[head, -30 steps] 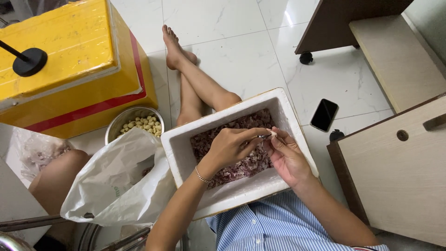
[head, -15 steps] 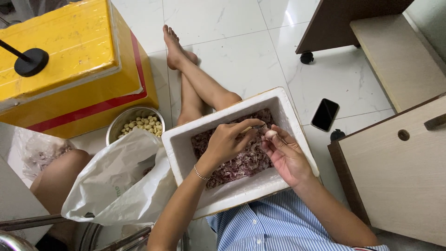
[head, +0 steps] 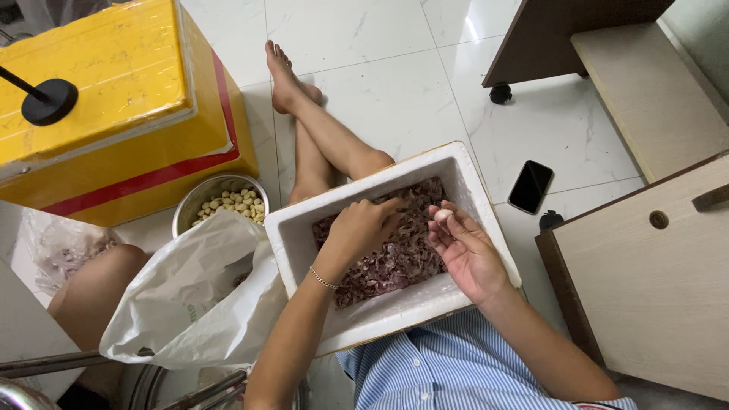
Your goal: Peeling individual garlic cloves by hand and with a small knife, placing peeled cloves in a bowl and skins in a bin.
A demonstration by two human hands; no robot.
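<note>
A white foam box [head: 456, 171] rests on my lap, filled with purple-brown garlic skins and cloves [head: 395, 262]. My left hand [head: 361, 228], with a thin bracelet on the wrist, reaches palm-down into the skins, fingers curled. My right hand [head: 465, 247] hovers over the box's right side, palm up, with a pale peeled garlic clove [head: 443, 216] at its fingertips. A steel bowl [head: 199, 199] of peeled cloves stands on the floor left of the box.
A white plastic bag [head: 190, 292] lies between bowl and box. A yellow box [head: 106, 106] stands at upper left with a black round-based stand [head: 47, 101] on it. A black phone [head: 530, 186] lies on the tiled floor. Wooden furniture [head: 645, 266] is at right.
My hands have come apart. The left hand has dropped down into the skins, and the right hand has turned palm up with a peeled clove at its fingertips.
</note>
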